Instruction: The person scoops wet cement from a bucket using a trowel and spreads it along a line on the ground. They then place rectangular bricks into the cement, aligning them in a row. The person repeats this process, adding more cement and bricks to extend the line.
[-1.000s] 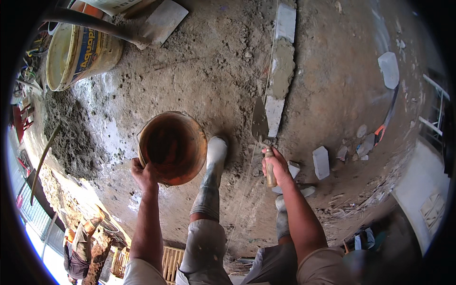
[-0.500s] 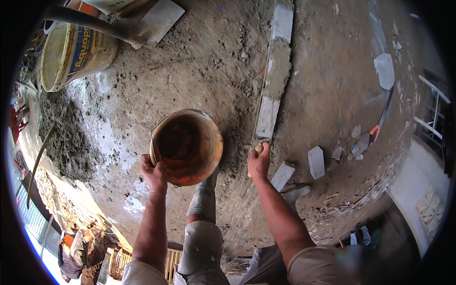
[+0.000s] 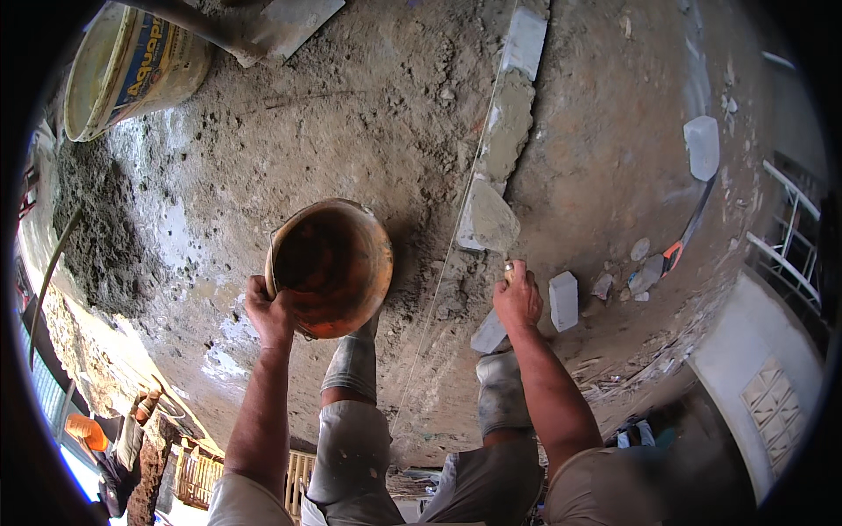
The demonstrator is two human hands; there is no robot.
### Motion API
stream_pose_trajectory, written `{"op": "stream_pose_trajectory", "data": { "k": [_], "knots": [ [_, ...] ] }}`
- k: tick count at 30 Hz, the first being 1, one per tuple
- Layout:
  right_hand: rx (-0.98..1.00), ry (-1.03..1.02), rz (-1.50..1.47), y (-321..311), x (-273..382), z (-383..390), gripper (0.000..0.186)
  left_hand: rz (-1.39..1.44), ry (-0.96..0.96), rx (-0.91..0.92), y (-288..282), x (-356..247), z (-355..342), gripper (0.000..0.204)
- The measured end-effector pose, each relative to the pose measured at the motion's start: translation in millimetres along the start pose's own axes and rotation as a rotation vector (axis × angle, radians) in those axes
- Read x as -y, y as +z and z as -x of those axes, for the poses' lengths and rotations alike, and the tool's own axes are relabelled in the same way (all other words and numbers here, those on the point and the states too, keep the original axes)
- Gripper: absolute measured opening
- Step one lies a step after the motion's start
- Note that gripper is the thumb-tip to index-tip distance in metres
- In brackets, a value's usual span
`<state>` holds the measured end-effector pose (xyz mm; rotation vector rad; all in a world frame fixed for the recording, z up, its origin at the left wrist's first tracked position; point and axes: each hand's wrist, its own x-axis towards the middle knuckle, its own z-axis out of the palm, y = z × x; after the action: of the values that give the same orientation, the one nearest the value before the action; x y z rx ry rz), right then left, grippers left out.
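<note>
My left hand (image 3: 270, 311) is closed on the rim of an orange bucket (image 3: 379, 272), tipped so that its dark, mortar-stained inside faces me. In my right hand (image 3: 517, 300) is the wooden handle of a trowel (image 3: 494, 217). Its grey, mortar-coated blade lies over the near end of a row of white blocks (image 3: 524, 42). Grey mortar (image 3: 509, 127) covers the middle of that row. A taut string (image 3: 443, 254) runs along the row's left side. Just left of my right hand lies a loose white block (image 3: 488, 333), with another block (image 3: 563, 301) to its right.
A large pale bucket (image 3: 140, 74) lies tipped at the upper left, near a shovel (image 3: 294, 26). Below it is a heap of wet mortar (image 3: 101, 237). At the right are a white block (image 3: 702, 147) and a handsaw (image 3: 674, 256). Another person (image 3: 118, 460) is at the lower left.
My right hand has moved right and slightly down, and the trowel blade now shows over the row's near end. The orange bucket and my left hand have shifted slightly left in view.
</note>
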<state>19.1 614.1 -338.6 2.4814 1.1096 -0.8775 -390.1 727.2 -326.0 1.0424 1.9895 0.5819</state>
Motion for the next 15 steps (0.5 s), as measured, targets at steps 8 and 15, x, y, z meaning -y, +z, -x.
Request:
{"op": "stream_pose_trajectory", "data": {
  "k": [8,15],
  "knots": [
    [0.067,-0.171,0.163,-10,-33,-29,0.037,0.047,-0.057,0.006,6,-4,12,0.017],
    [0.115,-0.02,0.008,28,19,-42,0.044,0.019,-0.023,0.015,5,3,24,0.017]
  ]
}}
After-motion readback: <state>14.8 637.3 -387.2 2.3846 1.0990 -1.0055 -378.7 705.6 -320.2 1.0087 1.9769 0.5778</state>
